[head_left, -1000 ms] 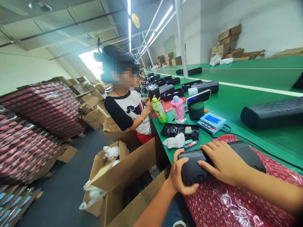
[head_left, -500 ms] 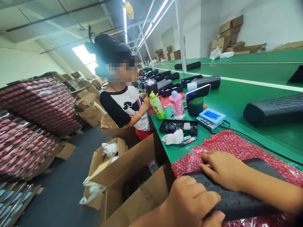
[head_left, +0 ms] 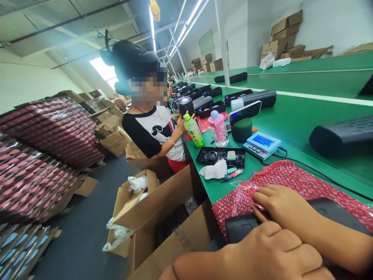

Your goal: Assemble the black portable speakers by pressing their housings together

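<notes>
A long black plastic housing (head_left: 240, 226) with a raised pattern lies on red bubble wrap (head_left: 233, 206) at the near edge of the bench. My right hand (head_left: 281, 202) reaches across it from the right, its fingers bent over the far side and holding it. Closed, with curled fingers, my left hand (head_left: 279, 251) is over the near part of the housing. Whatever is under its fingers is hidden. Both hands cover much of the housing, so only its left end and a stretch at the right show.
Beyond the wrap are a blue meter (head_left: 262, 144) with a cable, an open black shell (head_left: 214, 156), a white cloth (head_left: 214, 170), a pink-topped bottle (head_left: 219, 130) and a green bottle (head_left: 194, 130). Cardboard boxes (head_left: 163, 202) stand left of the bench. A co-worker (head_left: 159, 128) sits beyond.
My left hand has moved right across the housing, from its left end, and now hides more of its patterned face. My right hand has shifted slightly right.
</notes>
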Available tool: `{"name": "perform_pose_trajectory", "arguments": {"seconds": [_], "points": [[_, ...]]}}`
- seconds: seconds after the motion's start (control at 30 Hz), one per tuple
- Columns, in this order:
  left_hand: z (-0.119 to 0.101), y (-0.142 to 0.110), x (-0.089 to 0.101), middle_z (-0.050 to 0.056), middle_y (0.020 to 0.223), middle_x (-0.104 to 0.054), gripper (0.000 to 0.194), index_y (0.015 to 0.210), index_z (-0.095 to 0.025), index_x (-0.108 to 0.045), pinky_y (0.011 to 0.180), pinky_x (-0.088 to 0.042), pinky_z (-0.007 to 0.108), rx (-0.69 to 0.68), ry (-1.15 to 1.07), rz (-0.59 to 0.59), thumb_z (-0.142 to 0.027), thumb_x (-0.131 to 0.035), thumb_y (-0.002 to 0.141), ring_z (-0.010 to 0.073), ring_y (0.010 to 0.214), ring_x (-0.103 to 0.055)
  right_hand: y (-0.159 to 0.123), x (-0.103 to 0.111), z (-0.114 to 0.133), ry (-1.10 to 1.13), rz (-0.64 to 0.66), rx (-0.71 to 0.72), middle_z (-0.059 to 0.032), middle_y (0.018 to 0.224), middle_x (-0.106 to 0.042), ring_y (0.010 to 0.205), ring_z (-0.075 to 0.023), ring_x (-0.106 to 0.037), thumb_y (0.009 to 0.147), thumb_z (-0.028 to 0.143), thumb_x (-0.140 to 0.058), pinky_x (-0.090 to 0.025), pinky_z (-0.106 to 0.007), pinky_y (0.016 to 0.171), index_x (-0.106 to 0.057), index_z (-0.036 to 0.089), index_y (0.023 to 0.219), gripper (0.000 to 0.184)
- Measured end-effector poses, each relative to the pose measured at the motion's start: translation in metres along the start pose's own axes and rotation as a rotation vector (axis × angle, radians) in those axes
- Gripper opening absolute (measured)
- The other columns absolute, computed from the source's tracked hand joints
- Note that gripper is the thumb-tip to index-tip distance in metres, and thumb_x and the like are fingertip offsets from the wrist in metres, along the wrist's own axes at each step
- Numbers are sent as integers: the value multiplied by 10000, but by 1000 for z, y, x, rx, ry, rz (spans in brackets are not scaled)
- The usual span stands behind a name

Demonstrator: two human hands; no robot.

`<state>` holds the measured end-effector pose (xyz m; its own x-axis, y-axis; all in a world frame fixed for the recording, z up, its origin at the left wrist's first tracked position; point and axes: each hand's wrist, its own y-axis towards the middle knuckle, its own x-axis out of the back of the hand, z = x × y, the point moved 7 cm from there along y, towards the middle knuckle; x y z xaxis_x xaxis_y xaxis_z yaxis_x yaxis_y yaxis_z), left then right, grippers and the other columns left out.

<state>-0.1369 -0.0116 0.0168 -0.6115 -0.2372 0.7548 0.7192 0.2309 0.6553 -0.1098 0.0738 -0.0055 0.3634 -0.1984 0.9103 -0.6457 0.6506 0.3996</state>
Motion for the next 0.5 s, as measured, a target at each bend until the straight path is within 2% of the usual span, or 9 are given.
{"name": "perform_pose_trajectory", "arguments": {"seconds": [0.07, 0.13, 0.23, 0.33, 0.43, 0.5], "points": [[2, 1, 2, -25, 663, -528, 132, 706, -199, -676, 500, -306, 268, -5, -21, 25, -276, -619, 796, 122, 608, -438, -2, 0, -2, 3, -3, -24, -4, 581, -550, 522, -173, -545, 797, 178, -581, -309, -283, 510, -513, 194, 612, 198], [6, 2, 3, -23, 644, -518, 131, 683, -191, -662, 498, -314, 265, -3, -55, 48, -220, -600, 794, 121, 610, -440, -2, -4, -7, -5, 54, -79, -15, 599, -560, 540, -190, -570, 800, 187, -583, -291, -281, 498, -527, 193, 626, 183], [12, 3, -1, -17, 643, -529, 184, 709, -173, -662, 535, -368, 263, 5, -131, 160, -240, -544, 834, 114, 607, -451, 0, -11, -20, -28, 239, -198, -46, 681, -603, 605, -229, -611, 845, 210, -534, -251, -285, 497, -556, 194, 679, 169], [23, 3, -7, 7, 695, -565, 250, 794, -165, -683, 585, -424, 267, 99, -193, 286, -322, -498, 856, 121, 622, -492, -1, -4, -37, -34, 378, -341, -62, 692, -615, 620, -240, -606, 878, 219, -458, -229, -299, 512, -531, 202, 670, 221], [35, 4, -12, 35, 768, -604, 250, 895, -166, -693, 655, -482, 287, 197, -246, 364, -334, -522, 823, 152, 719, -560, -1, 18, -46, -17, 341, -416, -39, 600, -573, 525, -199, -526, 849, 231, -437, -230, -299, 498, -466, 219, 603, 248], [39, 6, -13, 47, 822, -630, 238, 910, -160, -687, 730, -514, 299, 214, -267, 383, -316, -546, 798, 176, 823, -592, 1, 38, -41, 5, 193, -357, -27, 541, -526, 442, -171, -444, 813, 277, -447, -213, -291, 462, -446, 227, 573, 245]]}}
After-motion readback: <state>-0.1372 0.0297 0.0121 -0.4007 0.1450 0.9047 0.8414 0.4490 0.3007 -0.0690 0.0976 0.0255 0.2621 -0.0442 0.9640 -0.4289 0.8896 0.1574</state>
